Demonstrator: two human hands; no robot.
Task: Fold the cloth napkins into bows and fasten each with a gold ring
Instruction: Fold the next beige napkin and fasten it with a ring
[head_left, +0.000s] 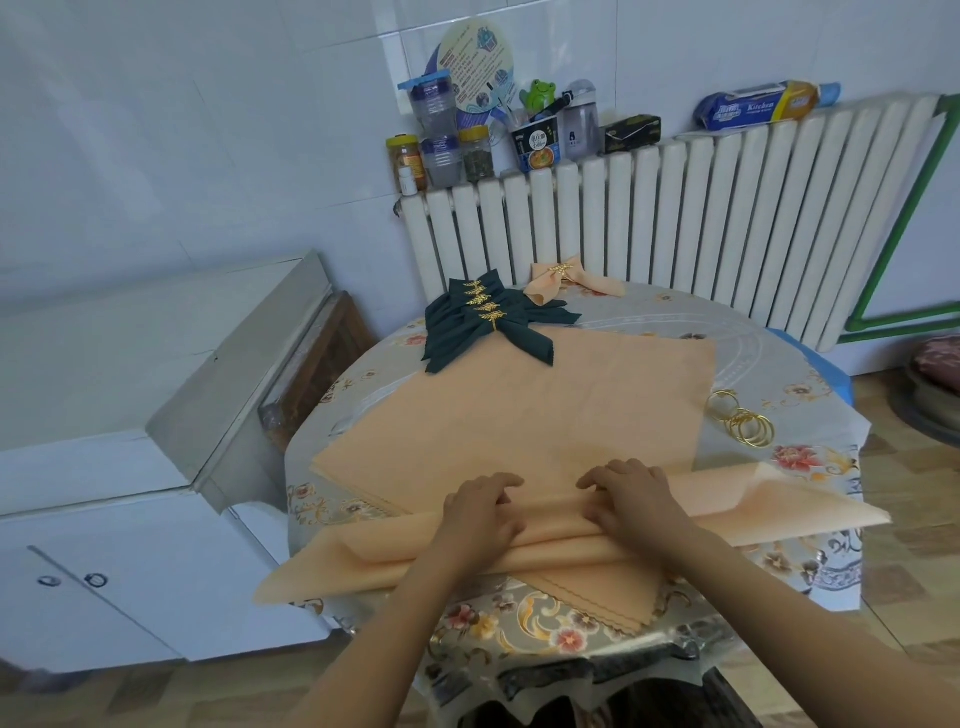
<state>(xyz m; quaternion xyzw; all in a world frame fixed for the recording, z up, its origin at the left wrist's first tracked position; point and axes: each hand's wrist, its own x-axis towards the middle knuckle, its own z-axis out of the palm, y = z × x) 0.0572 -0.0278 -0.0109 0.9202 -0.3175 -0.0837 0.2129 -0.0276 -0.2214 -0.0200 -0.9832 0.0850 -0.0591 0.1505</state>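
— Both hands, what are they at?
— Left hand (485, 512) and right hand (631, 499) lie side by side, palms down, fingers loosely bent, pressing on a peach napkin (363, 553) folded into a long band across the near side of the table (810, 571).
— Beneath it?
— A stack of flat peach napkins (519, 415).
— Any finished?
— Dark green bows (483, 325) with gold clasps lie at the far edge, one peach bow (558, 280) just beside them.
— Rings?
— Loose gold rings (743, 421) lie right of the stack.
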